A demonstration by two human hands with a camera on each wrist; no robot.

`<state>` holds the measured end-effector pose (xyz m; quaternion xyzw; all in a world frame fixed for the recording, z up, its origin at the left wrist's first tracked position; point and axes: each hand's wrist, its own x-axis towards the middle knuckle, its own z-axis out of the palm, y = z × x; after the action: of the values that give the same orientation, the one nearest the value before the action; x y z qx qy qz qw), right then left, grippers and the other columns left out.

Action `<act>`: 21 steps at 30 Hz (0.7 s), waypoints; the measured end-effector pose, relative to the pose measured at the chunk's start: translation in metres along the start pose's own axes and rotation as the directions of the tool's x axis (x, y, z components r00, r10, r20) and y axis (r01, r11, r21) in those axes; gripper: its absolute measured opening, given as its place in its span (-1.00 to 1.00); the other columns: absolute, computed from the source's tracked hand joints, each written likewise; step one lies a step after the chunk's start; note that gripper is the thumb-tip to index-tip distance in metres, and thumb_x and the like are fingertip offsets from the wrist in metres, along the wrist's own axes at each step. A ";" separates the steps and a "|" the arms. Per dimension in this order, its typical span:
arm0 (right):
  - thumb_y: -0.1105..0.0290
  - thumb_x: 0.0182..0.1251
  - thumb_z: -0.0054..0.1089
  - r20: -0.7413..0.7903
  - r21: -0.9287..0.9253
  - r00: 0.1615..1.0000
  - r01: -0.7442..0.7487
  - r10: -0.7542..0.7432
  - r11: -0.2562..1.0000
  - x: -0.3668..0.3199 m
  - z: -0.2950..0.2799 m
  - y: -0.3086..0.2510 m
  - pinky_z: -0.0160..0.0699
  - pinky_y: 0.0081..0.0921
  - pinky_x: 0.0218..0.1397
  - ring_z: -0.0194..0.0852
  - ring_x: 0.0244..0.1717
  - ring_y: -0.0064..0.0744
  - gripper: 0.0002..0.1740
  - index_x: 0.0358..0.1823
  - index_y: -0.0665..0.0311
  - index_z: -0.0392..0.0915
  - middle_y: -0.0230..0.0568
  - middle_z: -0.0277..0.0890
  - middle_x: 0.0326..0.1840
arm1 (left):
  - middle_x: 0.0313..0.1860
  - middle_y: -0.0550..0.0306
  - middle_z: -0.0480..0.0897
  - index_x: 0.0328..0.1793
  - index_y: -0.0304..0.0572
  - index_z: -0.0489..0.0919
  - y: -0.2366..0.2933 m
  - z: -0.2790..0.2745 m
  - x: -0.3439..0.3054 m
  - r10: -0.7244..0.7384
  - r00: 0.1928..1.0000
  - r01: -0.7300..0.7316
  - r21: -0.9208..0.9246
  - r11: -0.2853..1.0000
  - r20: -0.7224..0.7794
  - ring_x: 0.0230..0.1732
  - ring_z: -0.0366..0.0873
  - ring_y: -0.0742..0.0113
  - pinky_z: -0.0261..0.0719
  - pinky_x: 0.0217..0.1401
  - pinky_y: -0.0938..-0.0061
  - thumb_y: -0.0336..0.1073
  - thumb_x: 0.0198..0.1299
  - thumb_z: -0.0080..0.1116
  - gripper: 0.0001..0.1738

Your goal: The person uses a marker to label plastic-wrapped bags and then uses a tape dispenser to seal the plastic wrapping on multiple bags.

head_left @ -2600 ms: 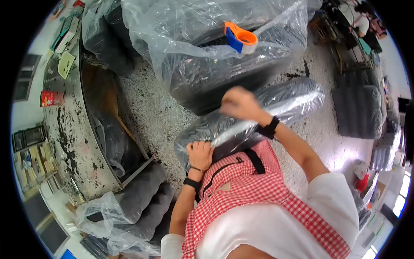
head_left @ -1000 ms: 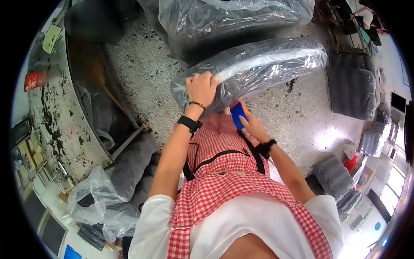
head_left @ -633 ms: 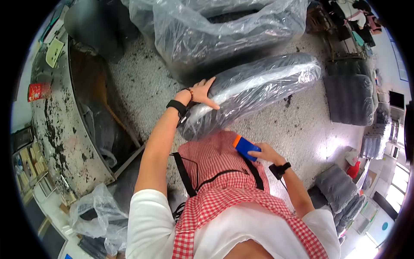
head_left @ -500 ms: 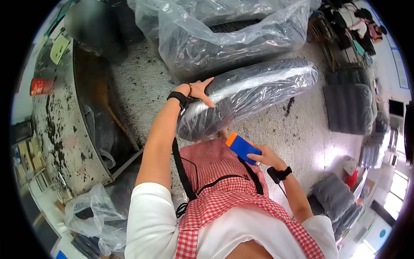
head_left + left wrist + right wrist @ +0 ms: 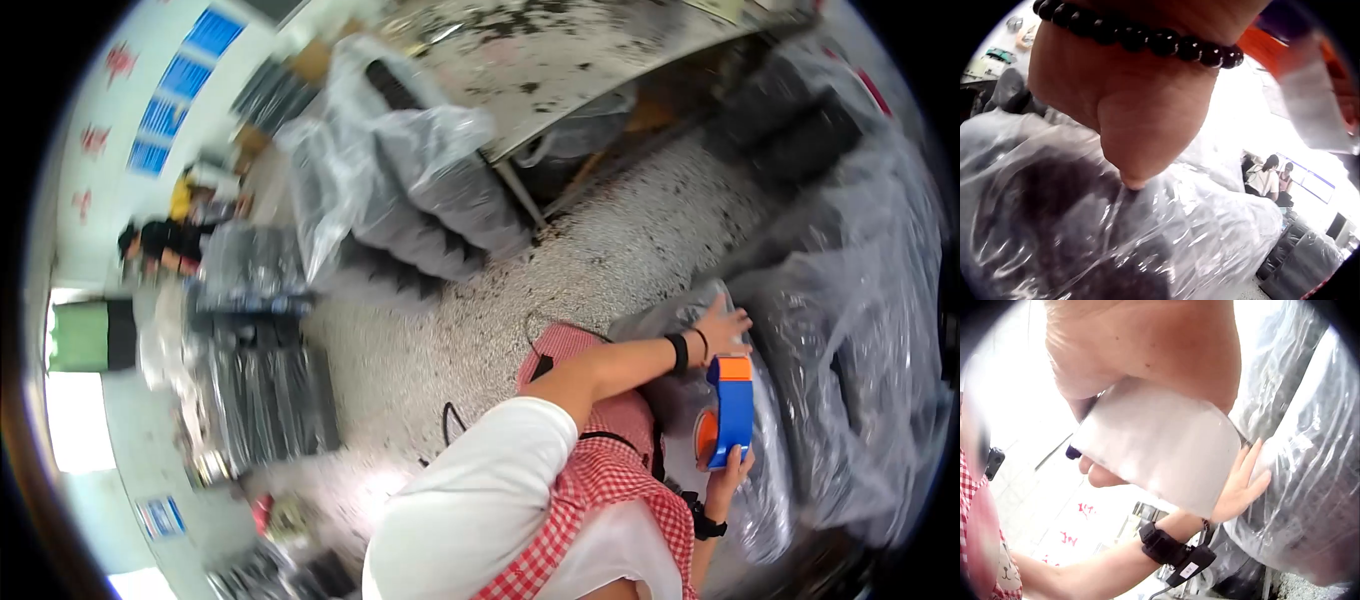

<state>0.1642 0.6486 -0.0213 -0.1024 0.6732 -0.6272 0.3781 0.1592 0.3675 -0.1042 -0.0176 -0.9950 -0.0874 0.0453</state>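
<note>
In the head view, the left hand (image 5: pixel 722 330) rests with fingers spread on a long bundle wrapped in clear plastic (image 5: pixel 768 505). Just beside it, the right hand (image 5: pixel 726 484) grips a blue and orange tape dispenser (image 5: pixel 738 405), held over the bundle. The left wrist view has the left hand (image 5: pixel 1125 106) against wrinkled plastic (image 5: pixel 1210 231), its fingers mostly hidden. From the right wrist, the right hand (image 5: pixel 1154 344) is curled round the dispenser's wide pale roll (image 5: pixel 1160 444); behind it the left hand's (image 5: pixel 1241 490) straight fingers touch the wrapped bundle (image 5: pixel 1300 475).
A large plastic-covered bundle (image 5: pixel 850 350) lies right of the wrapped one. Grey bagged rolls (image 5: pixel 400 190) stand by a stained table (image 5: pixel 550 65). Wrapped stacks (image 5: pixel 270 400) are at the left, with people (image 5: pixel 170 240) farther back. Speckled floor (image 5: pixel 430 370) lies between.
The head view has swung round toward the left side of the room. The right hand has brought the dispenser from beside the apron up near the left hand, which still touches the bundle.
</note>
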 end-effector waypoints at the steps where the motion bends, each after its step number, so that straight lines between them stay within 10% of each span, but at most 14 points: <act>1: 0.03 0.38 0.02 -0.011 -0.095 1.000 0.006 -0.007 0.995 0.004 0.017 -0.031 0.28 -0.45 0.05 0.28 -0.08 -0.44 -0.44 0.14 0.39 0.31 -0.18 0.29 -0.04 | 0.48 0.02 0.14 0.33 0.47 0.34 0.014 -0.041 -0.002 -0.046 0.999 0.046 -0.059 0.997 -0.011 0.52 -0.04 0.03 -0.14 0.33 -0.41 0.10 0.01 0.17 -0.33; 4: 0.03 0.42 -0.02 -0.107 -0.075 0.984 0.134 -0.142 0.988 0.015 0.038 -0.053 0.27 -0.52 -0.02 0.29 -0.14 -0.48 -0.51 0.07 0.34 0.34 -0.23 0.31 -0.11 | 0.41 -0.01 0.23 0.30 0.30 0.37 0.043 -0.092 -0.066 -0.126 0.980 0.101 -0.160 0.982 -0.153 0.48 0.04 0.05 0.01 0.32 -0.28 -0.02 -0.03 0.25 -0.33; 9: 0.02 0.37 0.06 0.242 -0.105 0.969 -0.023 0.048 0.994 0.048 0.084 -0.106 0.28 -0.65 -0.14 0.31 -0.26 -0.64 -0.54 0.01 0.28 0.36 -0.40 0.36 -0.25 | 0.16 -0.02 0.45 0.18 -0.02 0.43 0.017 -0.101 -0.232 -0.439 0.890 0.392 -0.278 0.877 -0.127 0.24 0.37 0.13 0.32 0.17 0.15 -0.33 0.00 0.12 -0.48; 10: 0.02 0.37 0.06 0.263 -0.118 0.964 -0.016 0.046 0.993 0.052 0.099 -0.107 0.28 -0.65 -0.14 0.31 -0.26 -0.64 -0.54 0.01 0.28 0.36 -0.40 0.36 -0.25 | 0.02 0.00 0.56 0.20 -0.01 0.41 0.010 -0.134 -0.264 -0.544 0.776 0.624 -0.260 0.737 0.319 0.07 0.49 0.11 0.35 0.10 0.13 -0.36 -0.02 0.10 -0.46; 12: 0.06 0.35 0.08 0.309 -0.177 0.947 -0.036 0.090 0.984 0.054 0.131 -0.095 0.33 -0.61 -0.17 0.34 -0.24 -0.63 -0.58 0.01 0.26 0.37 -0.39 0.36 -0.21 | -0.16 0.06 0.64 0.20 0.01 0.46 -0.006 -0.069 -0.361 -0.611 0.469 0.763 0.055 0.644 0.638 -0.09 0.58 0.04 0.34 0.06 -0.06 -0.31 0.06 0.07 -0.51; 16: 0.20 0.36 0.06 0.377 -0.098 0.922 -0.058 0.091 0.994 0.046 0.253 -0.050 0.36 -0.64 -0.09 0.39 -0.24 -0.61 -0.65 -0.02 0.33 0.50 -0.41 0.46 -0.26 | -0.07 0.03 0.63 0.21 0.00 0.45 0.010 -0.094 -0.484 -0.781 0.202 0.933 0.126 0.337 0.591 -0.01 0.57 -0.01 0.31 0.11 -0.15 -0.16 0.18 0.01 -0.56; 18: 0.27 0.34 0.07 0.784 -0.149 0.614 0.046 0.090 0.988 0.033 0.348 -0.051 0.40 -0.62 -0.15 0.41 -0.26 -0.62 -0.68 -0.02 0.36 0.50 -0.41 0.49 -0.30 | -0.04 0.01 0.62 0.23 0.00 0.43 0.003 -0.105 -0.536 -0.789 0.184 0.972 0.012 0.236 0.585 0.01 0.57 -0.03 0.31 0.12 -0.16 -0.11 0.21 -0.01 -0.54; 21: 0.31 0.36 0.05 0.916 -0.109 0.392 0.445 -0.085 0.889 -0.010 0.521 -0.072 0.40 -0.63 -0.40 0.41 -0.44 -0.63 -0.69 -0.02 0.40 0.45 -0.32 0.52 -0.32 | -0.03 -0.04 0.60 0.24 0.00 0.42 0.009 -0.122 -0.589 -0.831 0.167 0.986 -0.094 0.138 0.530 0.01 0.56 -0.02 0.40 0.08 -0.07 -0.07 0.23 -0.06 -0.53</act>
<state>0.4786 0.2413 0.0862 -0.5878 0.4413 -0.4044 0.5443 0.7565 0.3386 -0.0377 0.5787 -0.7292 -0.3034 -0.2032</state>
